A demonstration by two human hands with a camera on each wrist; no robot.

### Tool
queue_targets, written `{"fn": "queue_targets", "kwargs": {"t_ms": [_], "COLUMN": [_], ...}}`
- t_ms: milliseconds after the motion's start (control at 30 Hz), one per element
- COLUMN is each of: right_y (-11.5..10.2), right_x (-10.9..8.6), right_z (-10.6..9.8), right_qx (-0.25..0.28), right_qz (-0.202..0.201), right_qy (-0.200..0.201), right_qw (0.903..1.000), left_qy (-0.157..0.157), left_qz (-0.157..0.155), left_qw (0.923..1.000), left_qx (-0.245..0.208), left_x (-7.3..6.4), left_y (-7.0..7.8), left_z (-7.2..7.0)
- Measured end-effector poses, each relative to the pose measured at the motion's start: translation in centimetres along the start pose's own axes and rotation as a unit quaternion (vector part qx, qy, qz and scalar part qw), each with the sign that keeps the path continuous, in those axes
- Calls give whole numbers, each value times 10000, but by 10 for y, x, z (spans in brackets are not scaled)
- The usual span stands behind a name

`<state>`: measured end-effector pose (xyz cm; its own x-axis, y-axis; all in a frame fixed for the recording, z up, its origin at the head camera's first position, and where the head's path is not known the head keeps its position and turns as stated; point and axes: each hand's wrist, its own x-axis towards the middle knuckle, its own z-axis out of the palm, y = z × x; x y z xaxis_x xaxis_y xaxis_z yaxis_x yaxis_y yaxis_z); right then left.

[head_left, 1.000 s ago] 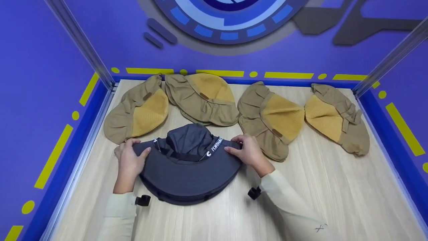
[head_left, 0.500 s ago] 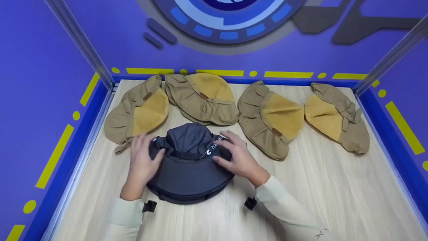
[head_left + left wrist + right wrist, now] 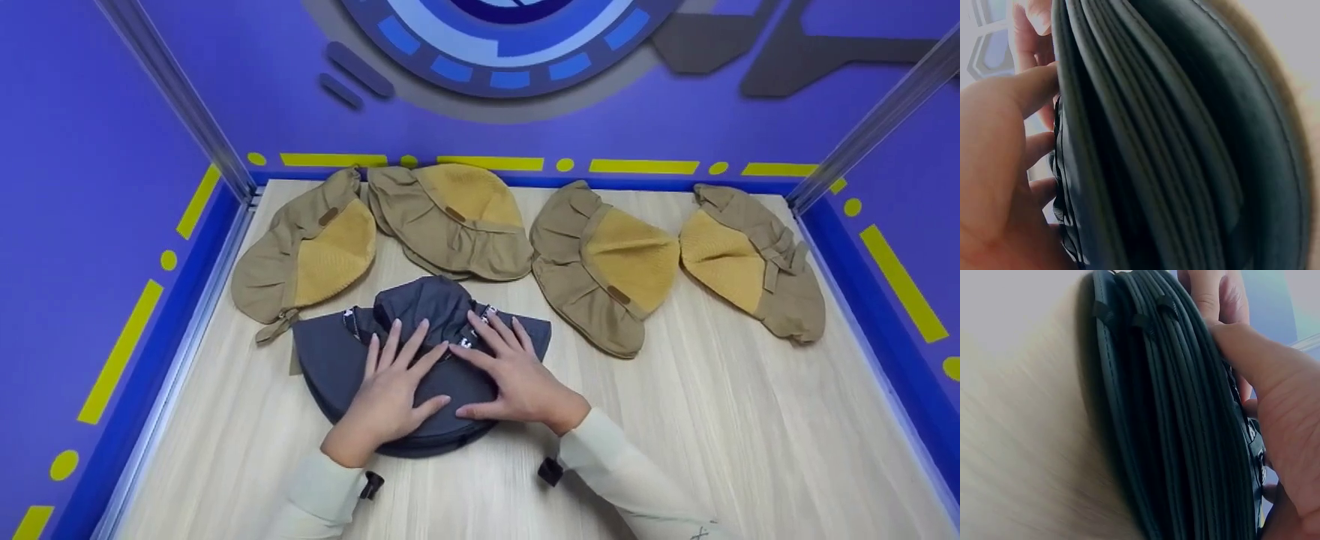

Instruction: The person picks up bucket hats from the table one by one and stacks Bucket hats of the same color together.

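Observation:
A stack of dark grey brimmed hats [image 3: 330,367], folded in half, lies on the wooden table in the head view, crown away from me. My left hand [image 3: 391,397] rests on the top brim with fingers spread. Beside it, my right hand [image 3: 519,384] also lies spread on the hat, partly over the white-lettered band. The thumbs point toward each other across the brim. Several stitched brim edges [image 3: 1145,129] are layered under the palm in the left wrist view. Small black loops hang from the layered brims [image 3: 1185,416] in the right wrist view.
Several tan hats with yellow crowns lie folded along the back: one at far left [image 3: 334,259], one left of centre [image 3: 480,199], one right of centre [image 3: 630,255], one at far right [image 3: 724,259]. Blue panels [image 3: 75,187] with metal posts [image 3: 180,97] enclose the table [image 3: 750,435].
Both hands have let go of the brim's two ends, moved inward over the hats and flattened onto the top one. The tan hats have stayed put.

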<state>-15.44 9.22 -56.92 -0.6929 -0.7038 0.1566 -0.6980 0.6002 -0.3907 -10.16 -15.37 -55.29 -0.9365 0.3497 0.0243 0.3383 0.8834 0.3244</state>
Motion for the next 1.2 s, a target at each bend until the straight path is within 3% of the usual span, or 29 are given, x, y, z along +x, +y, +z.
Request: {"fn": "queue_targets", "kwargs": {"t_ms": [200,400,533,700,867,933,1033,1133,1200], "right_y": [1,-5,-12,-18,-13,-9,2,17,29], "right_x": [2,10,17,21,21,21,20,15,12], "right_z": [4,8,14,19,18,15,7,-4,-15], "right_qx": [91,76,102,174,564,1016,1876,2548,2798], "right_qz": [-21,24,-4,35,79,79,257,677,1110], "right_qy": [-2,-95,-166,-145,-108,-94,2,307,753], "right_qw": [10000,9999,9998,9997,9983,9947,9819,9641,9506], "left_qy": [-248,-357,-230,147,-28,-103,-168,-215,-254], "left_qz": [-158,-266,-362,-166,-189,-289,-404,-503,-562], "left_qw": [9995,9988,9990,9997,9998,9995,9990,9984,9980], "left_qx": [-118,-213,-134,-69,-40,-81,-121,-129,-147], "left_x": [1,-1,-5,-7,-3,-1,1,2,2], "left_y": [-4,-7,-9,-5,1,2,1,0,0], "left_z": [1,-7,-14,-15,-7,-3,5,13,16]}}
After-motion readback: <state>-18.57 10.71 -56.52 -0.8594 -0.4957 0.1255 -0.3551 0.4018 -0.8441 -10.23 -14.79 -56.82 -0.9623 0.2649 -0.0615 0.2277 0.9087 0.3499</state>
